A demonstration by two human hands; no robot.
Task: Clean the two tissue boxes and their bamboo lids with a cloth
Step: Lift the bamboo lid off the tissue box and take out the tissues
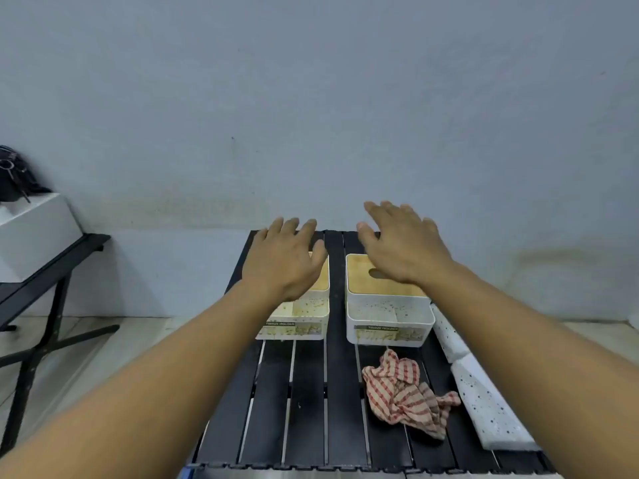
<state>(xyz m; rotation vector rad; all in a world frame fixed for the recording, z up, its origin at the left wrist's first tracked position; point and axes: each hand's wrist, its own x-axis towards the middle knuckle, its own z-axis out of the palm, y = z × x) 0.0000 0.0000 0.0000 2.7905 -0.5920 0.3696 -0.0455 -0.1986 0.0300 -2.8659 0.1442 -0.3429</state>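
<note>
Two white tissue boxes stand side by side at the far end of a black slatted table [311, 402]. The left box [297, 323] and the right box [389, 323] both show yellowish stains on their front parts. Each carries a bamboo lid: the left lid [323, 276] is mostly hidden under my left hand [285, 259], the right lid [370, 276] has an oval slot. My right hand [403, 243] hovers over the right lid. Both hands are flat with fingers spread and hold nothing. A crumpled red-striped cloth [404, 392] lies in front of the right box.
Two white speckled tissue packs [484, 402] lie along the table's right edge. At the left stands another black table [52, 267] with a white box [31, 229] and a dark bag [14, 178]. A grey wall rises right behind the table.
</note>
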